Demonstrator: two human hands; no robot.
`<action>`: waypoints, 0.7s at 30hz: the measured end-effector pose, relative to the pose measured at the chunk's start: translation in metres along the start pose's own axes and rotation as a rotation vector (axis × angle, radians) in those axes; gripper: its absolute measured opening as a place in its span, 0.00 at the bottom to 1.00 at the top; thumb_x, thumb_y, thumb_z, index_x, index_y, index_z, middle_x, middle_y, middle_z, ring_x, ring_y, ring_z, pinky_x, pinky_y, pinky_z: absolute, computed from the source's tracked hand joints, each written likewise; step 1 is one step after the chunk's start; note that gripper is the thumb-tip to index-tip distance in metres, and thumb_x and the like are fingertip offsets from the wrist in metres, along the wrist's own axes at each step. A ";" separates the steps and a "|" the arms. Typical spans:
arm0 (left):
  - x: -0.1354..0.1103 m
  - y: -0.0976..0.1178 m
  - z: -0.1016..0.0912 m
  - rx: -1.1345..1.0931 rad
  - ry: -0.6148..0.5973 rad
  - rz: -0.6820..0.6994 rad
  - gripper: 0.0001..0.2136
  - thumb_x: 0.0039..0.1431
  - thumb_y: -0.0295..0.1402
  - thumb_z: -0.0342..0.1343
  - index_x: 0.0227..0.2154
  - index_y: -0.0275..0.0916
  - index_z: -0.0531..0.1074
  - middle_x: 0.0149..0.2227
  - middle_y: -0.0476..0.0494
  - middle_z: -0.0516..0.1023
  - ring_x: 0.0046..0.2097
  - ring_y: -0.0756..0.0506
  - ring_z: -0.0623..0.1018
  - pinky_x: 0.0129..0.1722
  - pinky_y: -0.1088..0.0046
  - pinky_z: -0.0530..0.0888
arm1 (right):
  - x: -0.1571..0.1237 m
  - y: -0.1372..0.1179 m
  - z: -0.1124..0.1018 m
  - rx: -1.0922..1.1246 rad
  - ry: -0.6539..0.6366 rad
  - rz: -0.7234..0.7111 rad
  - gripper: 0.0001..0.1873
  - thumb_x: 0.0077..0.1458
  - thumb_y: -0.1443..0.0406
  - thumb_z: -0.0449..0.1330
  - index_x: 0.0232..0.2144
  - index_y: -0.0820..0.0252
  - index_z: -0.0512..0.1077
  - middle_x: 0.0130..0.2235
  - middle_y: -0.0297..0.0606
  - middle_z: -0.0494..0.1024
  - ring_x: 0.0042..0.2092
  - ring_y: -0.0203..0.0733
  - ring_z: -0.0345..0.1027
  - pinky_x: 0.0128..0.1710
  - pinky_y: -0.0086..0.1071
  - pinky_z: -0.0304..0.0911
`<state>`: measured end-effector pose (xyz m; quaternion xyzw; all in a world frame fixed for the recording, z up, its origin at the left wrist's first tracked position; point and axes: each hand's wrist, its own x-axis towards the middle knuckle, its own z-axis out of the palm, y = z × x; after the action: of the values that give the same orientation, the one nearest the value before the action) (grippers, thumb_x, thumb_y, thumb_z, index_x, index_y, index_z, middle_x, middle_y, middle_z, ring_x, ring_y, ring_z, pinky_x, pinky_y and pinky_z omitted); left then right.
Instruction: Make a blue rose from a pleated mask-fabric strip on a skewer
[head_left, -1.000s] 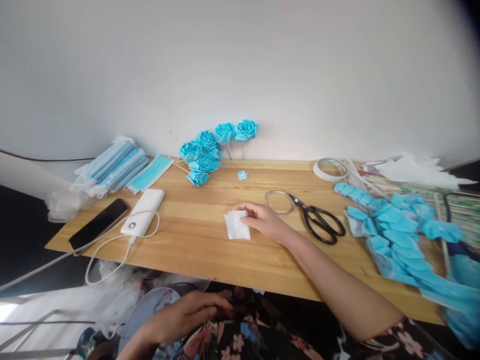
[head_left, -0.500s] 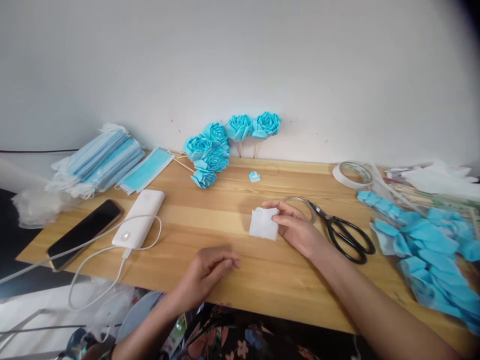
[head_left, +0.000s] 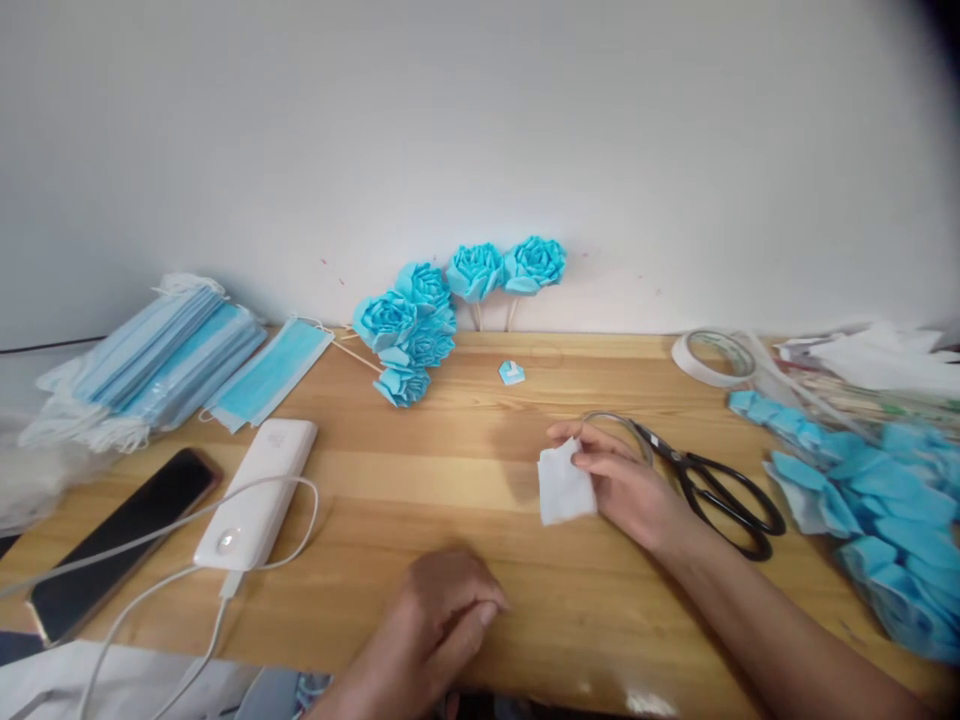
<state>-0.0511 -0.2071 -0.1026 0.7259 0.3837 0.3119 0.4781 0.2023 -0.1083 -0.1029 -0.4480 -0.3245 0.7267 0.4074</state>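
My right hand (head_left: 626, 485) rests on the wooden table (head_left: 465, 480) and pinches the right edge of a small white folded piece (head_left: 562, 487), lifting it slightly. My left hand (head_left: 442, 620) lies near the table's front edge with its fingers curled together; nothing shows in them. Black scissors (head_left: 712, 490) lie just right of my right hand, their tips by a thin clear tape ring (head_left: 611, 425).
Blue paper roses (head_left: 450, 300) lean on the wall at the back. A stack of blue masks (head_left: 142, 365), a black phone (head_left: 112, 540) and a white power bank (head_left: 259, 490) with cable sit left. A white tape roll (head_left: 709, 355) and blue folded pieces (head_left: 862, 480) lie right.
My left hand came up from my lap onto the table's front edge. My right hand raised the white piece's edge; the view shifted closer over the table.
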 end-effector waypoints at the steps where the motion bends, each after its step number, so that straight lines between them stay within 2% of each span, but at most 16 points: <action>1: 0.000 0.000 0.000 -0.006 -0.001 -0.001 0.10 0.69 0.32 0.47 0.37 0.39 0.73 0.35 0.44 0.79 0.39 0.49 0.77 0.41 0.75 0.69 | 0.000 0.000 0.001 -0.001 -0.005 0.003 0.16 0.41 0.64 0.68 0.37 0.56 0.77 0.32 0.35 0.79 0.33 0.38 0.72 0.33 0.30 0.63; 6: -0.002 -0.005 0.001 -0.039 -0.009 -0.023 0.13 0.70 0.36 0.45 0.34 0.38 0.72 0.34 0.42 0.77 0.37 0.48 0.75 0.39 0.73 0.69 | -0.003 -0.001 0.006 0.006 -0.051 0.010 0.15 0.43 0.64 0.66 0.38 0.56 0.77 0.33 0.36 0.80 0.34 0.40 0.72 0.34 0.31 0.63; 10: -0.003 -0.009 0.003 -0.035 0.013 -0.041 0.16 0.70 0.40 0.45 0.32 0.37 0.72 0.33 0.41 0.77 0.37 0.46 0.75 0.40 0.71 0.70 | -0.004 -0.002 0.008 0.010 -0.039 -0.014 0.16 0.41 0.64 0.66 0.37 0.57 0.76 0.32 0.35 0.79 0.32 0.39 0.71 0.33 0.31 0.61; 17: 0.000 -0.008 0.004 0.031 0.037 -0.175 0.20 0.69 0.45 0.46 0.32 0.36 0.75 0.33 0.42 0.78 0.35 0.47 0.75 0.38 0.72 0.69 | -0.006 0.003 0.012 0.002 -0.086 -0.050 0.16 0.43 0.64 0.65 0.39 0.56 0.75 0.36 0.37 0.80 0.35 0.40 0.71 0.35 0.32 0.62; 21: 0.007 -0.010 0.006 0.043 0.049 -0.193 0.23 0.67 0.48 0.47 0.28 0.35 0.74 0.28 0.44 0.76 0.32 0.48 0.73 0.34 0.73 0.67 | -0.007 0.002 0.017 -0.016 -0.107 -0.068 0.18 0.41 0.64 0.64 0.39 0.57 0.76 0.32 0.35 0.78 0.31 0.39 0.68 0.33 0.32 0.60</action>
<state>-0.0458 -0.2012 -0.1137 0.6879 0.4698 0.2737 0.4808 0.1881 -0.1176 -0.0952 -0.4006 -0.3666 0.7325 0.4105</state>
